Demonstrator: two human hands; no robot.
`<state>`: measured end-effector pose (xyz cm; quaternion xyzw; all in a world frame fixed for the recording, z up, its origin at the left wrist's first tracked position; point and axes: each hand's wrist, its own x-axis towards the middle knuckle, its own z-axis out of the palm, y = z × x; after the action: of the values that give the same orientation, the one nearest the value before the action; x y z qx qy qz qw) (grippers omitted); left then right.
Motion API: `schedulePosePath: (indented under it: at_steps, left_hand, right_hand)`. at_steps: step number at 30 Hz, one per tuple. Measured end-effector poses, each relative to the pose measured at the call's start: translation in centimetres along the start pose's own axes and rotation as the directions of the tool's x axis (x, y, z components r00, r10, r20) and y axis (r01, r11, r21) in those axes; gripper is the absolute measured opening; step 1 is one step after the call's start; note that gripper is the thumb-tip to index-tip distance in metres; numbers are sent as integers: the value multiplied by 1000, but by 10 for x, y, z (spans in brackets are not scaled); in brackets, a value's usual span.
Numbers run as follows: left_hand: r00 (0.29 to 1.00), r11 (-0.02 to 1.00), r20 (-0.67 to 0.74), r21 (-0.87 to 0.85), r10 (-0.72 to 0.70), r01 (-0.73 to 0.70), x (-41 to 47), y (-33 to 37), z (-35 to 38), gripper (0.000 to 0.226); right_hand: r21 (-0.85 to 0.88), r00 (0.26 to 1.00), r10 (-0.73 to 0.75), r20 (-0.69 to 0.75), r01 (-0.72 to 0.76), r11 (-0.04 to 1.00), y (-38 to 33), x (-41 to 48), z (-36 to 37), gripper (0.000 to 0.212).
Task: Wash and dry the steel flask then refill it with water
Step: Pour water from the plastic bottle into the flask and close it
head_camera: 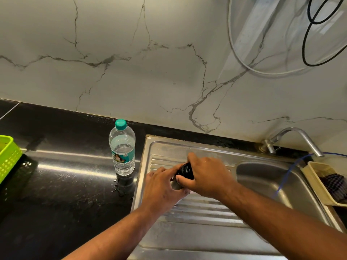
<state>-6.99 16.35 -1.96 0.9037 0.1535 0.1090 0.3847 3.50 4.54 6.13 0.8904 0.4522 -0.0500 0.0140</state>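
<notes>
Steel flask point(177, 185) is held between the hands over the sink's drainboard point(202, 209): the left hand point(161, 186) wraps its body and the right hand point(204, 175) grips the black cap point(185, 170). Whether the cap is coming off or going on, I cannot tell. The capped water bottle point(123, 147) left of the hands suggests refilling remains.

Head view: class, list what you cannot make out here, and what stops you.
Flask: head view; the left hand and right hand gripping it hide most of it, so its fill and cap state are unknown.
Green basket: head view; cut by the left edge, contents unseen.
Beige tray: head view; cut by the right edge.
Bottle label: head view; too small to read.
</notes>
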Motion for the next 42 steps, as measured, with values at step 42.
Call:
schedulePosePath:
  at_steps: [42]
  left_hand:
    - [961,1000,275,-13,-19,23,30,-2,22,29]
  right_hand:
    - [-310,992,-121,-41,102,945,-18,17,8,33]
